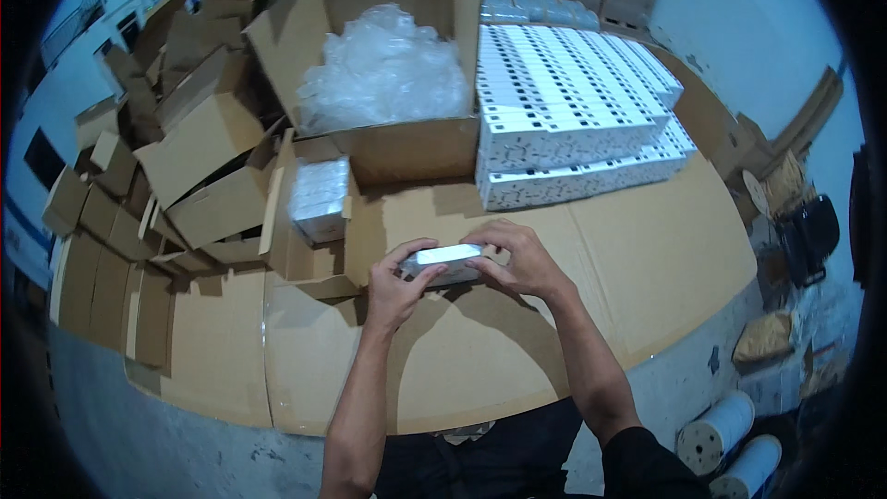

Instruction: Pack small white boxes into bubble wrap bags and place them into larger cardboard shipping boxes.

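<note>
Between both hands, just above the cardboard-covered table [647, 286], is a small white box [445, 255] with a shiny top that looks like clear plastic wrap. My left hand [397, 285] grips its left end, with thumb in front and fingers behind. At the right end my right hand [517, 259] pinches it the same way. The hands hide both ends of the box. To the left of my left hand stands an open brown carton [309, 285], holding a stack of similar shiny wrapped boxes [321, 199] in its far part.
Beyond the hands, a large open carton [407, 150] is heaped with crumpled clear plastic bags [388, 74]. Stacked rows of white boxes [573, 143] stand at the back right. Many empty brown cartons [203, 148] pile up on the left. Cable spools [716, 430] lie on the floor at lower right.
</note>
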`<state>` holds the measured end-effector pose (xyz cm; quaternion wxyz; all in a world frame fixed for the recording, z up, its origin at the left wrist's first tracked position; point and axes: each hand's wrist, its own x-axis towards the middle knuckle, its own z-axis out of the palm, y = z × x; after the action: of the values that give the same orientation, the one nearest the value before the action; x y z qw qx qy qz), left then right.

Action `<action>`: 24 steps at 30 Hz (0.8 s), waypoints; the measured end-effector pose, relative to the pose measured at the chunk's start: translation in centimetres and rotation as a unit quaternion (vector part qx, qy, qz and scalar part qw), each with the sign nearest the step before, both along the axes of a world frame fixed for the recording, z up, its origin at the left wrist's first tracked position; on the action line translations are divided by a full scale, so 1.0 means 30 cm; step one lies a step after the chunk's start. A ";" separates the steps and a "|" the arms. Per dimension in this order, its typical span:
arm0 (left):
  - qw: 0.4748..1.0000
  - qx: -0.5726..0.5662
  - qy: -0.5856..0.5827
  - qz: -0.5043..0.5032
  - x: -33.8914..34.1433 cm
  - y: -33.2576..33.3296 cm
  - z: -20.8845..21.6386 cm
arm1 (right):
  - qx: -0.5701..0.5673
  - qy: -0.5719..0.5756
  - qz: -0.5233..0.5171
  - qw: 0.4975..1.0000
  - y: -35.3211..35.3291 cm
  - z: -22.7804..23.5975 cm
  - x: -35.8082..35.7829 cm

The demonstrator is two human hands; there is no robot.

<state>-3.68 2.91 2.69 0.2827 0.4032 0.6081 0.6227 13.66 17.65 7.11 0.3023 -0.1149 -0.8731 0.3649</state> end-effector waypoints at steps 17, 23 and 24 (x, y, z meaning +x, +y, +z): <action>0.838 -0.210 0.503 0.016 0.164 -0.380 -0.034 | 0.114 -0.089 -0.093 0.985 0.102 0.125 -0.121; 0.846 -0.197 0.494 0.027 0.159 -0.380 -0.039 | -0.226 0.089 0.096 0.965 0.011 0.103 -0.422; 0.846 -0.197 0.495 0.028 0.158 -0.379 -0.043 | -0.240 0.069 0.115 0.961 -0.010 0.101 -0.458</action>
<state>1.07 -8.45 1.42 -0.0002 0.5768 0.7880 0.2152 -0.07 17.36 10.12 0.2814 -0.0579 -0.7439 0.6033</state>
